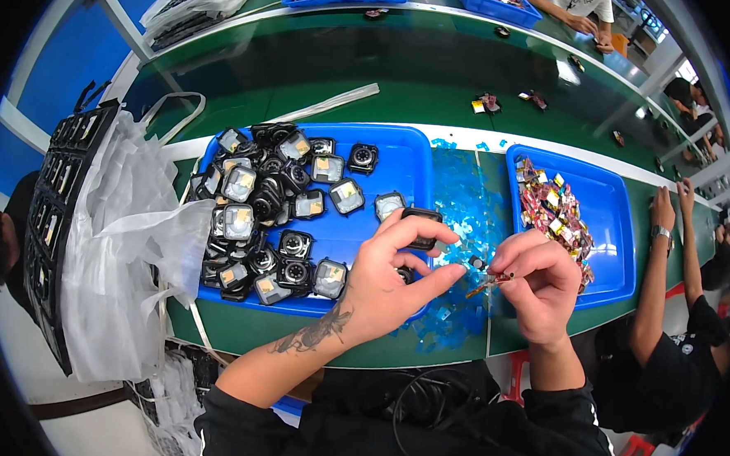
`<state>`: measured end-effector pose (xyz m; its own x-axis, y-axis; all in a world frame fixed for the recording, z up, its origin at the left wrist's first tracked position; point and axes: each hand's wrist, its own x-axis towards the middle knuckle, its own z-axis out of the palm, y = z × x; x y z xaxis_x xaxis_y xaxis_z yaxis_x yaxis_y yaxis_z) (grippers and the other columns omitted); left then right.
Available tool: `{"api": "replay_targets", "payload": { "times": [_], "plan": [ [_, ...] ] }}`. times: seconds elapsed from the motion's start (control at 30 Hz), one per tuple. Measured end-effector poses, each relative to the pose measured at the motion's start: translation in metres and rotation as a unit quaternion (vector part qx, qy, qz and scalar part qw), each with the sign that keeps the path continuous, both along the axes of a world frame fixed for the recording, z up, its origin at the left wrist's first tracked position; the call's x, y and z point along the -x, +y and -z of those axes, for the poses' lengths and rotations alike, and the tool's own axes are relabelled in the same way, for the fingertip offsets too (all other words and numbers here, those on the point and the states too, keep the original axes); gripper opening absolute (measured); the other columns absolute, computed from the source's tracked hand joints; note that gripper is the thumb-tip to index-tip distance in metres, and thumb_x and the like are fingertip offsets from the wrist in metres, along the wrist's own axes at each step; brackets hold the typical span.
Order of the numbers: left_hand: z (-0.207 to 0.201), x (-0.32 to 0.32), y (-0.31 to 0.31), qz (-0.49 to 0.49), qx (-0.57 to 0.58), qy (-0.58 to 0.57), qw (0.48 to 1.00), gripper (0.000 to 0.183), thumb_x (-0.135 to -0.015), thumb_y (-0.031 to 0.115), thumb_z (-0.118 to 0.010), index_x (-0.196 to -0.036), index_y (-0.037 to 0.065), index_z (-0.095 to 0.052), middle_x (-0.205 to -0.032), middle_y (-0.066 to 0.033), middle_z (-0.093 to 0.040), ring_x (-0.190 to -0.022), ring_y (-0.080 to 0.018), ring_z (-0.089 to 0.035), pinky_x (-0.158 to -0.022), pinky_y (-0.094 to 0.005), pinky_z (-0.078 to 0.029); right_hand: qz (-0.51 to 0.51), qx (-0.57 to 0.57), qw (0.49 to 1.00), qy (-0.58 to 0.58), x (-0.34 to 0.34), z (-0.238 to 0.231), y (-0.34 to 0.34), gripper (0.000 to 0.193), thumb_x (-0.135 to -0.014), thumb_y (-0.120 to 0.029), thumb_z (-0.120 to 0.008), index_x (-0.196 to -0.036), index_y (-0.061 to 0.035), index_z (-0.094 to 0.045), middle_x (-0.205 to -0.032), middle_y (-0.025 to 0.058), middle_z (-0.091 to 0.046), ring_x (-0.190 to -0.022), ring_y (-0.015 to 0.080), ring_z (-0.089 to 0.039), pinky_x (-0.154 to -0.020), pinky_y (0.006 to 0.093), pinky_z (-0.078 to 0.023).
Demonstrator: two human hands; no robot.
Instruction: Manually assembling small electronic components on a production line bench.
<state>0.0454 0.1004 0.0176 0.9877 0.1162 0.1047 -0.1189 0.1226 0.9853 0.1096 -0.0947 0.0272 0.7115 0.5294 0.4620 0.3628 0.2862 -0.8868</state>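
Note:
My left hand (392, 271) is over the right side of a blue tray, its fingers curled around a dark smartwatch case (422, 218). Its thumb reaches toward my right hand (540, 283), which pinches a small flex-cable part (489, 282) with a round dark piece at its end. Dark smartwatch cases (239, 184) are heaped in the left tray (414, 160), some with grey insides facing up. Below both hands, small blue film pieces (451, 315) litter the bench. The right tray (616, 241) contains a pile of small flex-cable parts (552, 205).
A rack of black trays (69, 204) wrapped in white plastic stands at the left. Beyond the bench runs a green conveyor belt (307, 68) carrying scattered small parts (487, 104). Co-workers' arms (657, 251) reach in at the right, and another person (587, 12) works across the belt.

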Motion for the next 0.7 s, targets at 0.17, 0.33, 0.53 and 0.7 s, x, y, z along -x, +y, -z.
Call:
{"api": "replay_targets", "payload": {
  "times": [0.17, 0.33, 0.53, 0.7],
  "plan": [
    [-0.003, -0.002, 0.005, 0.033, -0.029, 0.010, 0.999, 0.022, -0.086, 0.008, -0.072, -0.105, 0.000, -0.069, -0.107, -0.0092, -0.054, -0.090, -0.0123, -0.060, -0.068, -0.0215, -0.054, 0.006, 0.026, 0.997, -0.072, -0.004, 0.007, 0.000, 0.016, -0.081, 0.010, -0.065, -0.093, 0.0013, -0.058, -0.096, 0.0152, -0.062, -0.086, 0.0177, -0.060, -0.076, 0.0283, -0.051],
    [0.012, -0.007, 0.009, 0.142, 0.069, 0.077, 0.984, 0.025, -0.094, 0.010, -0.062, -0.113, -0.006, -0.066, -0.117, -0.0121, -0.062, -0.094, -0.0137, -0.061, -0.083, -0.0281, -0.052, 0.042, -0.027, 0.998, -0.026, 0.000, 0.012, 0.010, 0.016, -0.081, 0.012, -0.064, -0.093, 0.0015, -0.058, -0.098, 0.0147, -0.060, -0.088, 0.0191, -0.062, -0.078, 0.0290, -0.053],
    [0.005, 0.001, 0.014, 0.099, -0.027, 0.066, 0.993, 0.023, -0.086, -0.001, -0.069, -0.109, -0.005, -0.068, -0.118, -0.0134, -0.062, -0.102, -0.0159, -0.062, -0.089, -0.0280, -0.052, 0.108, 0.041, 0.986, -0.117, 0.004, 0.010, 0.017, 0.017, -0.075, 0.011, -0.071, -0.086, -0.0002, -0.063, -0.092, 0.0138, -0.065, -0.084, 0.0218, -0.064, -0.074, 0.0298, -0.053],
    [0.011, 0.004, 0.004, 0.051, -0.021, 0.001, 0.998, 0.015, -0.085, 0.005, -0.072, -0.098, -0.001, -0.073, -0.100, -0.0093, -0.069, -0.087, -0.0118, -0.062, -0.092, -0.0316, -0.046, 0.129, 0.110, 0.972, -0.165, 0.014, 0.002, 0.015, 0.019, -0.069, 0.006, -0.078, -0.083, -0.0041, -0.069, -0.088, 0.0111, -0.068, -0.081, 0.0217, -0.066, -0.071, 0.0311, -0.054]
  ]
}}
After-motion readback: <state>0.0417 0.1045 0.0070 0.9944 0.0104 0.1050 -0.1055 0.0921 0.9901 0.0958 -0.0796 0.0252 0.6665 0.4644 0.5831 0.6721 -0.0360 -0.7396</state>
